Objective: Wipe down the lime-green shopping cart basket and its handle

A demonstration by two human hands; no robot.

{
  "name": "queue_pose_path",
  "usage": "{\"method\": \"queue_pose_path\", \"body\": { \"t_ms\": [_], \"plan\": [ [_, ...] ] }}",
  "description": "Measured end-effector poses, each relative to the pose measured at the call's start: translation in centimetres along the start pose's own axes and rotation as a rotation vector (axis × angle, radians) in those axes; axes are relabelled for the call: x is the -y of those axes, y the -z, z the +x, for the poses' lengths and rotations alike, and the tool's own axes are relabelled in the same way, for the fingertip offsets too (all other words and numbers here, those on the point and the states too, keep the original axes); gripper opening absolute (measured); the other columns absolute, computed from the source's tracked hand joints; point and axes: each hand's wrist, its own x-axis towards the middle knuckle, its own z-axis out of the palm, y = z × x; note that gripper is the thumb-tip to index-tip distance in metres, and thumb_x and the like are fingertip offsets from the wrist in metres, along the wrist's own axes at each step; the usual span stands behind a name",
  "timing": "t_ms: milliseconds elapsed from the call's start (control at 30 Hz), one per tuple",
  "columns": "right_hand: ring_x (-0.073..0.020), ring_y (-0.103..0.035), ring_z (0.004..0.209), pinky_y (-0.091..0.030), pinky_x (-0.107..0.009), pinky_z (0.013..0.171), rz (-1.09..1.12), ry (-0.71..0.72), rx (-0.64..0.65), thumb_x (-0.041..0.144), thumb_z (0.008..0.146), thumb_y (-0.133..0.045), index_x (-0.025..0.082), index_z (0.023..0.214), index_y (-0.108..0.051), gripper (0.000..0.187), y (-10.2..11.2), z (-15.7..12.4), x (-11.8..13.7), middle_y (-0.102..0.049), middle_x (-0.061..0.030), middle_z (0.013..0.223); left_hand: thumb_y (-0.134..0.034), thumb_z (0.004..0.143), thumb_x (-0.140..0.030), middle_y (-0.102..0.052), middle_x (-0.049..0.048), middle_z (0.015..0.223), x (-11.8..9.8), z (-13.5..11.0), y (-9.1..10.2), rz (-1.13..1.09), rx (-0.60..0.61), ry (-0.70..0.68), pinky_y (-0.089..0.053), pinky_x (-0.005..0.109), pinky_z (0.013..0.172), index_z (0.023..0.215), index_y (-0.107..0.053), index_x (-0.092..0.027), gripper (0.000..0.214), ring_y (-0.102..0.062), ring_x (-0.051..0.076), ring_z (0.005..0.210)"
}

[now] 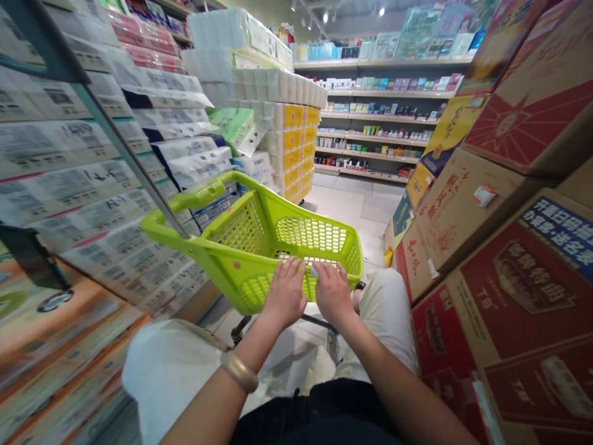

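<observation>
A lime-green plastic shopping basket on wheels stands in the aisle right in front of my knees, tilted a little, and it looks empty. My left hand, with a gold bangle on the wrist, lies flat over the basket's near rim, fingers stretched onto the mesh. My right hand rests beside it on the same rim. A small white thing shows at its fingertips, between the two hands; what it is cannot be made out. My legs in light trousers frame the basket on both sides.
Packs of tissue and toilet paper are stacked along the left. Red and brown cardboard boxes are piled close on the right. The tiled aisle floor runs ahead to shelves of small goods.
</observation>
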Motion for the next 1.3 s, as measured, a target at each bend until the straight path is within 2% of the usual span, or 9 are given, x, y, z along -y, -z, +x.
{"method": "queue_pose_path", "body": {
  "t_ms": [133, 367, 500, 633, 733, 867, 1067, 1167, 1300],
  "plan": [
    [-0.0221, -0.056, 0.117, -0.016, -0.044, 0.116, 0.035, 0.044, 0.069, 0.004, 0.081, -0.046, 0.023, 0.127, -0.054, 0.051, 0.0, 0.5, 1.4, -0.065, -0.0074, 0.122, -0.049, 0.074, -0.012, -0.050, 0.0121, 0.144, 0.8, -0.1, -0.1, -0.015, -0.017, 0.035, -0.023, 0.050, 0.120, 0.141, -0.043, -0.017, 0.067, -0.034, 0.028, 0.142],
    [-0.0214, -0.057, 0.120, -0.019, -0.046, 0.115, 0.056, -0.009, 0.032, 0.002, 0.081, -0.041, 0.021, 0.119, -0.058, 0.046, 2.5, -3.5, -3.7, -0.068, -0.0059, 0.116, -0.043, 0.077, -0.011, -0.049, 0.0088, 0.146, 2.5, -0.3, 0.8, -0.002, -0.002, 0.145, -0.022, 0.057, 0.118, 0.135, -0.047, -0.019, 0.059, -0.035, 0.026, 0.142],
    [-0.0222, -0.050, 0.129, -0.024, -0.048, 0.114, 0.160, -0.048, -0.021, 0.004, 0.083, -0.039, 0.021, 0.121, -0.057, 0.045, 1.9, -5.2, -3.7, -0.066, -0.0060, 0.120, -0.045, 0.075, -0.012, -0.047, 0.0116, 0.147, 2.7, -0.5, 0.8, 0.013, 0.008, 0.180, -0.024, 0.058, 0.117, 0.134, -0.047, -0.016, 0.059, -0.032, 0.029, 0.143],
    [-0.0231, -0.038, 0.140, -0.027, -0.048, 0.114, 0.241, -0.036, -0.047, 0.007, 0.087, -0.038, 0.021, 0.135, -0.048, 0.051, 1.1, -6.5, -1.6, -0.059, -0.0088, 0.134, -0.048, 0.073, -0.012, -0.039, 0.0155, 0.152, 1.2, -1.5, 0.6, 0.008, -0.043, 0.171, -0.024, 0.056, 0.119, 0.139, -0.042, -0.011, 0.067, -0.024, 0.032, 0.146],
    [-0.0232, -0.037, 0.141, -0.023, -0.050, 0.116, 0.277, 0.050, -0.025, 0.010, 0.089, -0.040, 0.022, 0.137, -0.046, 0.050, 1.1, -7.3, -0.8, -0.056, -0.0087, 0.137, -0.048, 0.072, -0.009, -0.031, 0.0131, 0.157, -1.0, -2.7, -0.4, -0.057, -0.052, 0.046, -0.023, 0.052, 0.120, 0.146, -0.031, -0.012, 0.077, -0.016, 0.029, 0.149],
    [-0.0235, -0.040, 0.139, -0.024, -0.052, 0.116, 0.330, 0.010, -0.057, 0.013, 0.090, -0.040, 0.022, 0.128, -0.055, 0.042, 0.8, -6.6, -2.8, -0.058, -0.0083, 0.135, -0.049, 0.070, -0.008, -0.035, 0.0130, 0.154, -2.9, -3.9, -1.7, -0.141, -0.032, 0.010, -0.025, 0.053, 0.119, 0.147, -0.031, -0.014, 0.079, -0.015, 0.030, 0.149],
    [-0.0247, -0.040, 0.138, -0.035, -0.054, 0.112, 0.386, -0.212, -0.206, 0.014, 0.088, -0.039, 0.019, 0.121, -0.061, 0.040, -0.8, -2.7, -6.8, -0.058, -0.0117, 0.133, -0.054, 0.074, -0.017, -0.046, 0.0141, 0.145, -2.3, -4.1, -1.1, -0.151, -0.022, 0.048, -0.025, 0.058, 0.116, 0.137, -0.044, -0.019, 0.064, -0.020, 0.034, 0.147],
    [-0.0238, -0.039, 0.139, -0.036, -0.054, 0.113, 0.400, -0.199, -0.192, 0.010, 0.088, -0.037, 0.019, 0.127, -0.057, 0.045, -0.8, -3.5, -5.0, -0.057, -0.0116, 0.135, -0.056, 0.076, -0.022, -0.045, 0.0147, 0.146, -2.1, -4.0, -0.8, -0.144, -0.003, 0.061, -0.024, 0.060, 0.116, 0.133, -0.046, -0.019, 0.058, -0.020, 0.035, 0.146],
    [-0.0227, -0.036, 0.142, -0.035, -0.051, 0.114, 0.424, 0.049, -0.019, 0.009, 0.090, -0.039, 0.024, 0.136, -0.049, 0.050, 0.2, -7.0, -0.5, -0.055, -0.0085, 0.139, -0.061, 0.072, -0.022, -0.044, 0.0168, 0.144, -2.0, -4.0, -1.1, -0.154, -0.032, 0.088, -0.026, 0.059, 0.115, 0.127, -0.047, -0.017, 0.057, -0.020, 0.036, 0.146]
  ]
}}
